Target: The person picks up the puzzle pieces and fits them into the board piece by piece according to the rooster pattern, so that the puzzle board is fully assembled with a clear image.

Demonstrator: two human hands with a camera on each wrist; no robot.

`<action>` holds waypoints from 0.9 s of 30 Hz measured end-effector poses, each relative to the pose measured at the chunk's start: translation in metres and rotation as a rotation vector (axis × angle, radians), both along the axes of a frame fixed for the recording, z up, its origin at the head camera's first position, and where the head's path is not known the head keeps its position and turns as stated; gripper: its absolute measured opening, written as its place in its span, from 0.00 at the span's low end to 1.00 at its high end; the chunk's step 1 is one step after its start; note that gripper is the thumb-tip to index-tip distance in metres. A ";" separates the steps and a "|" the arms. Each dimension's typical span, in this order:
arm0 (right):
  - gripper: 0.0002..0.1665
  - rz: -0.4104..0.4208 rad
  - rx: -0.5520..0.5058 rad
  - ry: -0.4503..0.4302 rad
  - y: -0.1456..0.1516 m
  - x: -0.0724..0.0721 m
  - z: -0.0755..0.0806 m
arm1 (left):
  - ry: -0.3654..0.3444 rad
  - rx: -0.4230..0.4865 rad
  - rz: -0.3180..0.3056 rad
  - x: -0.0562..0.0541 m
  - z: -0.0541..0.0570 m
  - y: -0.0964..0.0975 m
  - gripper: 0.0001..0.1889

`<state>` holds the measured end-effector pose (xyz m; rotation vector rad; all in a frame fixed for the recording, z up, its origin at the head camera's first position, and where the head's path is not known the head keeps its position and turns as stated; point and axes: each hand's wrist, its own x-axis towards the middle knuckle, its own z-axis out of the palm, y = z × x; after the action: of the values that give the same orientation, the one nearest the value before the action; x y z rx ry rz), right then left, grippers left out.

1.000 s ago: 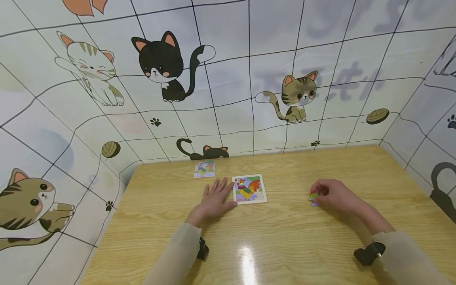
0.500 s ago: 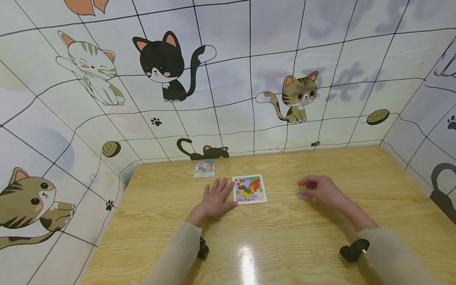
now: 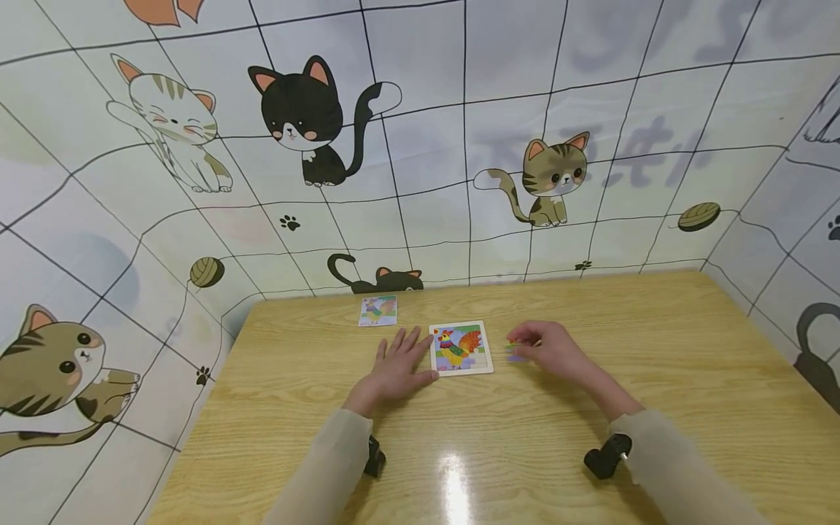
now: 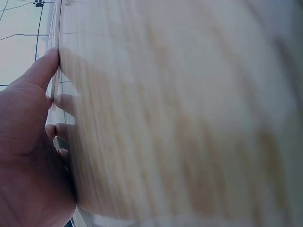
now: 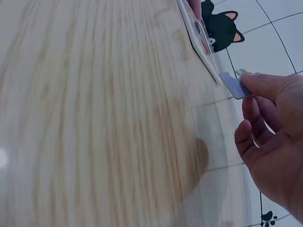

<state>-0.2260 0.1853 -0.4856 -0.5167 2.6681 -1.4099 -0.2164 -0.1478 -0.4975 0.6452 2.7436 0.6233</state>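
Observation:
A rooster jigsaw puzzle (image 3: 460, 347) in a white-rimmed square tray lies mid-table, with a pale bare patch at its lower right. My left hand (image 3: 394, 368) rests palm down, fingers spread, its thumb and fingertips touching the tray's left edge. Just right of the tray, my right hand (image 3: 553, 351) pinches a puzzle piece (image 5: 233, 86) between thumb and fingers. Purple and green show on that piece; the fingers cover part of it. In the left wrist view, the thumb and palm of the left hand (image 4: 28, 127) lie along the tabletop.
A small card (image 3: 378, 310) with a paler rooster picture lies behind the left hand, near the back edge of the wooden table (image 3: 275, 437). A wall covering (image 3: 426, 146) with cartoon cats rises behind and at both sides of the table.
My right hand has moved left across the table, carrying the puzzle piece from the right side to near the tray. The left hand and the tray have stayed in place.

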 end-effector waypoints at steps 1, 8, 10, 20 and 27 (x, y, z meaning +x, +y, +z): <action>0.10 0.003 -0.011 -0.005 -0.004 -0.001 0.000 | 0.000 -0.003 -0.001 0.000 0.000 0.000 0.39; 0.09 0.050 -0.048 0.006 -0.028 -0.005 -0.004 | -0.001 -0.010 -0.002 -0.001 0.000 0.000 0.39; 0.08 0.068 -0.051 0.004 -0.033 -0.006 -0.006 | -0.004 -0.024 0.000 -0.002 -0.001 0.000 0.39; 0.07 0.094 -0.032 -0.038 -0.048 -0.006 -0.008 | -0.007 -0.023 -0.003 -0.001 -0.001 0.000 0.39; 0.07 0.091 -0.006 -0.038 -0.051 -0.008 -0.013 | -0.013 -0.019 -0.001 -0.001 0.000 0.000 0.40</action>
<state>-0.2345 0.1341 -0.4985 -0.5976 2.5773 -1.3891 -0.2172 -0.1479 -0.4974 0.6363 2.7330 0.5986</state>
